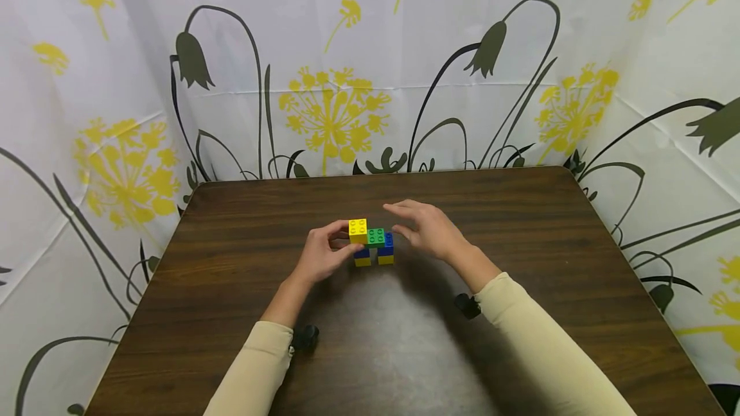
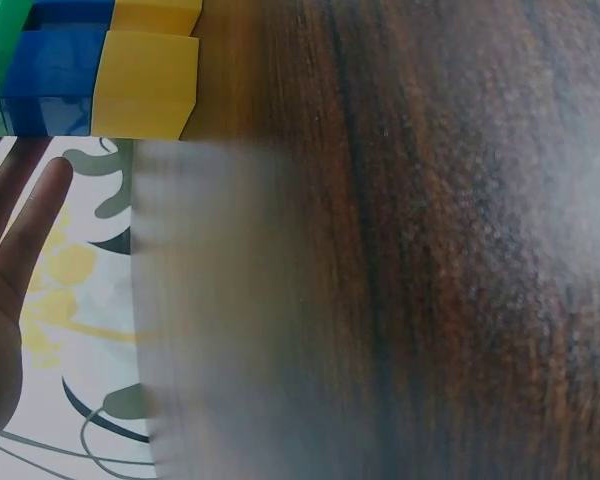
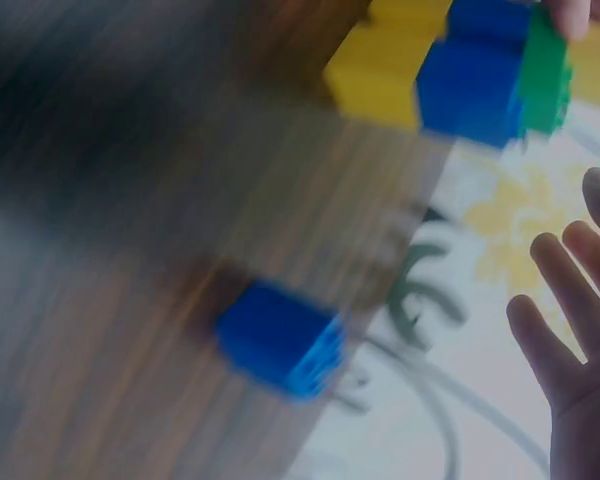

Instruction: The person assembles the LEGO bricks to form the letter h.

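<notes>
A small structure of toy building bricks stands on the table. Two yellow bricks (image 1: 385, 260) form its base, with blue bricks (image 3: 470, 92) on them and a green brick (image 1: 376, 237) lying across the top. Upper left on it is a yellow brick (image 1: 358, 230), pinched between the thumb and fingers of my left hand (image 1: 325, 255). My right hand (image 1: 429, 231) hovers just right of the structure, fingers extended and holding nothing. The right wrist view also has a separate blue brick (image 3: 280, 340) standing on the table beyond the structure; my right hand hides it in the head view.
The dark wood-grain table (image 1: 243, 313) runs back to a white curtain (image 1: 358, 31) printed with flowers, which also hangs along both sides. A black wrist device (image 1: 305, 338) is on the left wrist and another black device (image 1: 467, 305) on the right.
</notes>
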`<state>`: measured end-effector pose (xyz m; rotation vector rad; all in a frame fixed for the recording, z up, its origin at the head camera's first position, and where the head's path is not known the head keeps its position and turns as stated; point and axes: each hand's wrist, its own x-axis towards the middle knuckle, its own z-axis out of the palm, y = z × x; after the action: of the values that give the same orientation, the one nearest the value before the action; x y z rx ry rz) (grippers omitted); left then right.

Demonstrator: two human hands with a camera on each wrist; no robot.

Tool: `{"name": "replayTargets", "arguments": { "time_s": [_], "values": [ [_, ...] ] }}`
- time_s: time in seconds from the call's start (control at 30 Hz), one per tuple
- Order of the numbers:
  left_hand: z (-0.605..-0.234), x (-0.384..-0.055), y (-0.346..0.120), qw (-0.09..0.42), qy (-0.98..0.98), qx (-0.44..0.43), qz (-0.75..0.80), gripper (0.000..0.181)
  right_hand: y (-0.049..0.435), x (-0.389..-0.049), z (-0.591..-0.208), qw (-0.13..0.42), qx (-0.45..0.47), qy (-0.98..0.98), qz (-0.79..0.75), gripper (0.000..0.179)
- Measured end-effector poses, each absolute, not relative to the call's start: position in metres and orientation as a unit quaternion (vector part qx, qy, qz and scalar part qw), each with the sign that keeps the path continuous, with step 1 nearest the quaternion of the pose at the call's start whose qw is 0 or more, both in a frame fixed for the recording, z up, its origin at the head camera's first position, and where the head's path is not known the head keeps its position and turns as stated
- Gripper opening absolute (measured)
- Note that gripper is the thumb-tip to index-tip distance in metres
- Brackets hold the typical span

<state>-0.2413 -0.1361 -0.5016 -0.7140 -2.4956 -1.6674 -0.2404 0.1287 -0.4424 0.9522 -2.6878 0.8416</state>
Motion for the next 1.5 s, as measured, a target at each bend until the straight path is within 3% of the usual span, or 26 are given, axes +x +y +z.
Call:
{"name": "replayTargets", "arguments": {
  "time_s": [0.43, 0.6, 0.9, 1.2, 1.5],
  "values": [
    [-0.502, -0.242, -0.136, 0.025, -0.814, -0.22, -0.538, 0.041, 0.201, -0.245, -0.487, 0.039, 0.179, -0.93, 0.318, 0.042],
    [-0.503, -0.242, -0.136, 0.027, -0.813, -0.219, -0.538, 0.042, 0.209, -0.244, -0.503, 0.038, 0.177, -0.932, 0.315, 0.047],
    [-0.502, -0.24, -0.135, 0.023, -0.812, -0.216, -0.542, 0.041, 0.21, -0.242, -0.517, 0.051, 0.175, -0.926, 0.332, 0.043],
    [-0.502, -0.241, -0.136, 0.023, -0.814, -0.217, -0.538, 0.041, 0.208, -0.241, -0.523, 0.074, 0.163, -0.923, 0.34, 0.043],
    [-0.503, -0.241, -0.135, 0.025, -0.811, -0.219, -0.541, 0.041, 0.209, -0.243, -0.524, 0.064, 0.167, -0.925, 0.335, 0.045]
  ]
}}
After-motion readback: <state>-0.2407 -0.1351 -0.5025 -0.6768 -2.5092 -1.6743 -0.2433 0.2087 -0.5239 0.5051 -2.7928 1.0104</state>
